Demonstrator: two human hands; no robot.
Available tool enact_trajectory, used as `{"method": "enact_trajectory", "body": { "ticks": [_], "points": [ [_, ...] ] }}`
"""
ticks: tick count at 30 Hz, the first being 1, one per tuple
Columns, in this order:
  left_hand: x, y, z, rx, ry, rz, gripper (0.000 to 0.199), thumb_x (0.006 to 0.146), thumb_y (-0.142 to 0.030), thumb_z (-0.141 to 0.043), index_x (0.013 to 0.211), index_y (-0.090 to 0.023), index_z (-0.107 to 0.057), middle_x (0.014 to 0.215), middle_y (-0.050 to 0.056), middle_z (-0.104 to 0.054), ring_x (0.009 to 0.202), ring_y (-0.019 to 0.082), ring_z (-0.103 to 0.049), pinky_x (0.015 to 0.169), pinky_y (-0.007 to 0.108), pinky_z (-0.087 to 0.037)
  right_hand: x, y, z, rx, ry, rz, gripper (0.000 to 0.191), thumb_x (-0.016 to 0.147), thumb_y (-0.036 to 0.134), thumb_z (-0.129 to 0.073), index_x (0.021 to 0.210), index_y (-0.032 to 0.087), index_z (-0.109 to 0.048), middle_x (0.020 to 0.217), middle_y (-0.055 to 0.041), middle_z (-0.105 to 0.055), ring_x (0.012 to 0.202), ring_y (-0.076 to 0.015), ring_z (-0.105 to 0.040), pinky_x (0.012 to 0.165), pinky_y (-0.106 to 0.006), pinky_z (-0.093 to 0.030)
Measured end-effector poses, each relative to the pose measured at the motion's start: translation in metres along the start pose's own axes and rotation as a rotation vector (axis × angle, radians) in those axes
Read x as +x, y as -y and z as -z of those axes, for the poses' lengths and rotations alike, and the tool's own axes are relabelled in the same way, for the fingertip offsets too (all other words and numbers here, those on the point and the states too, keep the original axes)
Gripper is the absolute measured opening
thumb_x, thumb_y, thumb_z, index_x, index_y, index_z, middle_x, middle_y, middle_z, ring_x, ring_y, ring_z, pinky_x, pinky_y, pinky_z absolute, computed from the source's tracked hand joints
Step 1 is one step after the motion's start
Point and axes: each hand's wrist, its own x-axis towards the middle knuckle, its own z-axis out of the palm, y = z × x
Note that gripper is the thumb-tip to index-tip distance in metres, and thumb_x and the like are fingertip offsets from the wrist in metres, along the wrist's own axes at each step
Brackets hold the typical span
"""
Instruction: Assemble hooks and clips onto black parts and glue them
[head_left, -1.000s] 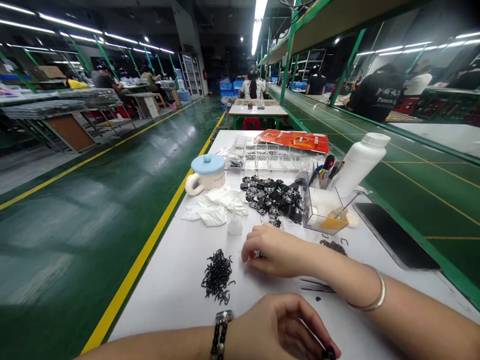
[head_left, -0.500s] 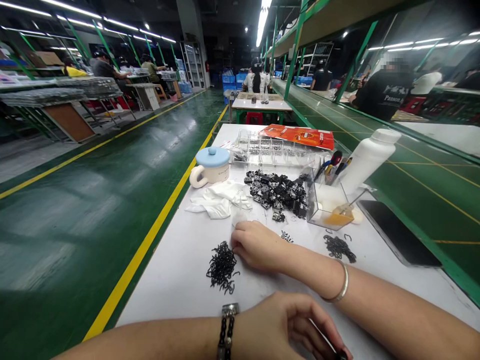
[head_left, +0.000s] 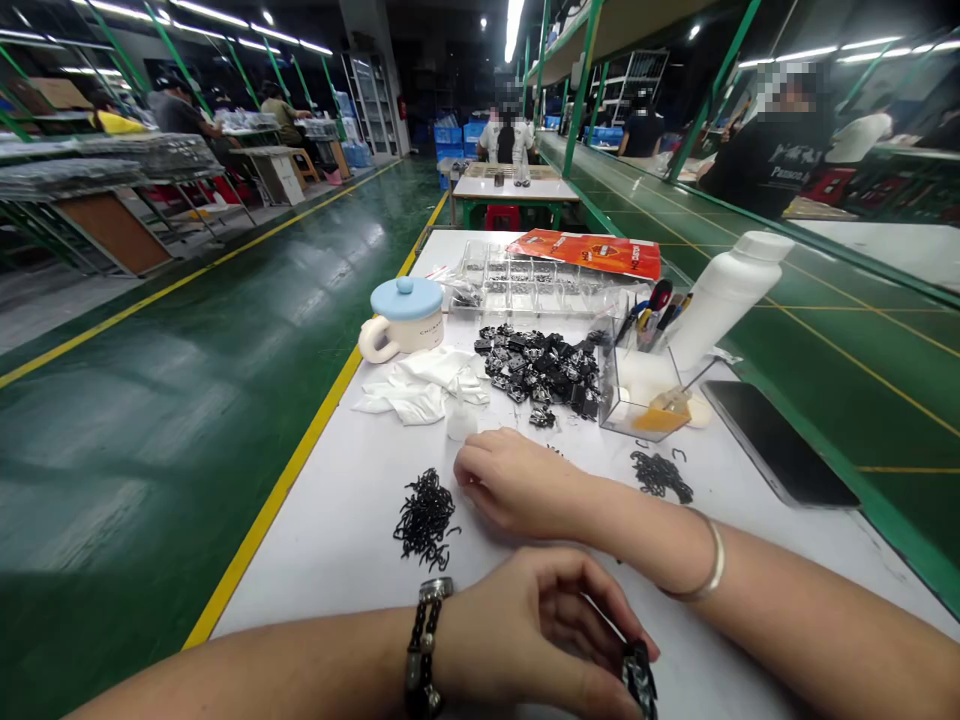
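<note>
My left hand is closed at the bottom of the view, its thumb and fingertips gripping a small black part with a shiny face. My right hand reaches across the white table with curled fingers pressed together; anything inside them is hidden. To its left lies a pile of small black curved pieces, a small gap away from the fingertips. Just beyond those fingers stands a small translucent container. Farther back is a heap of black parts with shiny pieces, similar to the held one.
Around the table are a lidded mug, white cloth, clear compartment tray, orange packet, clear tool box, white bottle and phone. A second pile of curved pieces lies right. Co-workers sit beyond.
My left hand has risen, bringing the black part into fuller view. My right hand has drawn slightly rightward from the curved-piece pile. The whole view has shifted a little.
</note>
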Motion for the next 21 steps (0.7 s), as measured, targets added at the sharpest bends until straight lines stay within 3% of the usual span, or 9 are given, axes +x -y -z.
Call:
{"method": "enact_trajectory", "body": {
  "ticks": [5, 10, 15, 18, 21],
  "points": [
    [-0.002, -0.005, 0.003, -0.103, 0.042, 0.042, 0.036, 0.053, -0.006, -0.081, 0.083, -0.014, -0.062, 0.095, 0.007, -0.069, 0.075, 0.009, -0.062, 0.073, 0.023, -0.047, -0.044, 0.014, 0.040, 0.436, -0.197, -0.107, 0.008, 0.083, 0.012, -0.051, 0.079, 0.018, -0.051, 0.074, 0.0010, -0.054, 0.066, -0.0101, -0.048, 0.062, -0.023, -0.041],
    [-0.001, -0.008, 0.003, -0.191, 0.019, -0.041, 0.031, 0.059, -0.011, -0.079, 0.086, -0.012, -0.063, 0.092, 0.009, -0.069, 0.079, 0.014, -0.063, 0.074, 0.026, -0.047, -0.089, 0.019, 0.042, 0.706, -0.424, -0.222, 0.005, 0.087, 0.023, -0.057, 0.084, 0.022, -0.052, 0.077, -0.0008, -0.051, 0.070, -0.0124, -0.050, 0.057, -0.023, -0.042],
    [0.003, -0.010, 0.003, -0.304, 0.007, -0.143, 0.031, 0.060, -0.012, -0.079, 0.088, -0.010, -0.065, 0.082, 0.004, -0.063, 0.075, 0.011, -0.059, 0.076, 0.025, -0.044, -0.103, 0.022, 0.027, 0.890, -0.397, -0.251, 0.004, 0.086, 0.025, -0.060, 0.083, 0.024, -0.057, 0.080, 0.0000, -0.048, 0.072, -0.0114, -0.049, 0.059, -0.023, -0.042],
    [0.004, -0.010, 0.005, -0.330, -0.021, -0.153, 0.032, 0.059, -0.012, -0.080, 0.086, -0.010, -0.064, 0.078, 0.002, -0.060, 0.074, 0.010, -0.057, 0.073, 0.023, -0.042, -0.104, 0.021, 0.023, 0.870, -0.388, -0.248, 0.006, 0.085, 0.022, -0.062, 0.081, 0.023, -0.058, 0.079, 0.0006, -0.049, 0.076, -0.0116, -0.048, 0.069, -0.025, -0.040],
    [0.003, -0.011, 0.005, -0.331, -0.044, -0.147, 0.035, 0.058, -0.014, -0.081, 0.088, -0.011, -0.064, 0.083, 0.004, -0.061, 0.077, 0.011, -0.058, 0.073, 0.023, -0.042, -0.107, 0.018, 0.023, 0.828, -0.378, -0.254, 0.006, 0.085, 0.021, -0.061, 0.080, 0.023, -0.058, 0.079, 0.0006, -0.049, 0.076, -0.0120, -0.048, 0.070, -0.026, -0.040]
  ]
}}
